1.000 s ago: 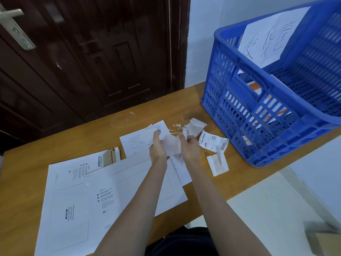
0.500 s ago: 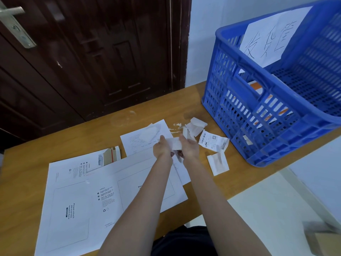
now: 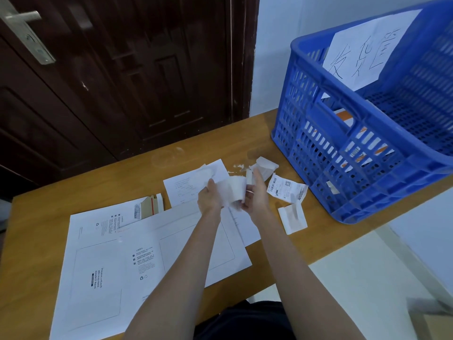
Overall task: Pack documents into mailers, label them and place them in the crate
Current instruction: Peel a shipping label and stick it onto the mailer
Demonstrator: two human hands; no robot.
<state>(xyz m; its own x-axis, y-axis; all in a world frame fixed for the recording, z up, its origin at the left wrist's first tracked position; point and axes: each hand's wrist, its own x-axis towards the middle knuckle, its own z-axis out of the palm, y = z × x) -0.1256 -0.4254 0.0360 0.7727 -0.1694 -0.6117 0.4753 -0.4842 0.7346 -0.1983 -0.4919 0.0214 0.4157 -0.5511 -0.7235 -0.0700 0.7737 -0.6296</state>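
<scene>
Both hands hold a white label sheet (image 3: 232,190) above the table. My left hand (image 3: 208,198) grips its left edge and my right hand (image 3: 256,196) pinches its right edge, where a thin layer curls away. Two white cardboard mailers lie flat below my arms, a large one (image 3: 98,278) at the front left and another (image 3: 196,241) overlapping it. A printed document (image 3: 188,185) lies behind my hands. The blue plastic crate (image 3: 343,153) stands at the right with mailers showing through its slats.
A printed shipping label (image 3: 285,188), a white backing strip (image 3: 293,218) and crumpled backing paper (image 3: 266,166) lie between my hands and the crate. A handwritten paper sign (image 3: 365,47) hangs inside the crate. A dark wooden door (image 3: 122,69) stands behind the table (image 3: 36,217).
My hands closed together half a second ago and have now spread apart again, the sheet stretched wider between them and curling at its right edge.
</scene>
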